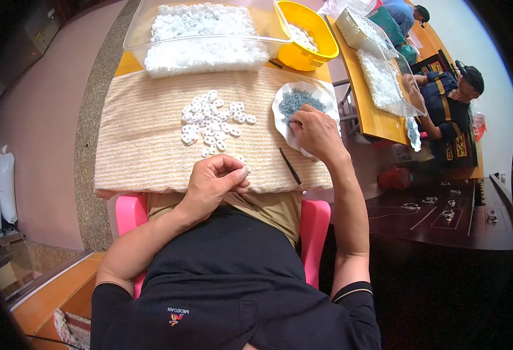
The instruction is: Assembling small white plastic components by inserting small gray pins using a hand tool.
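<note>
We're using the towel point(142, 125) as reference. Left hand point(215, 182) is sitting over the towel's near edge, thumb and finger closing with almost no gap on a small white piece point(246, 170); the fingers are hiding most of it. Right hand point(316, 131) is bending over the white plate point(278, 114) at the towel's right side, fingertips bunching down at the small grey bits point(296, 100). We can't tell if they're gripping one.

The pile of white pieces point(209, 123) is lying loose mid-towel, rounded parts showing dark holes. A black stick point(290, 167) is lying toward the towel's near right.

Handling, our guess: white pieces are looking like light, stiff plastic, fairly smooth, not fragile but easy to flick away. We're favouring a thumb-and-finger pinch on the outer rim, leaving the holes uncovered. Grey bits are looking tiny, very light and prone to tangling; their material we're not making out. We're favouring fingertips only, taking one from the heap's edge, squeezing lightly in case they're springy.
</note>
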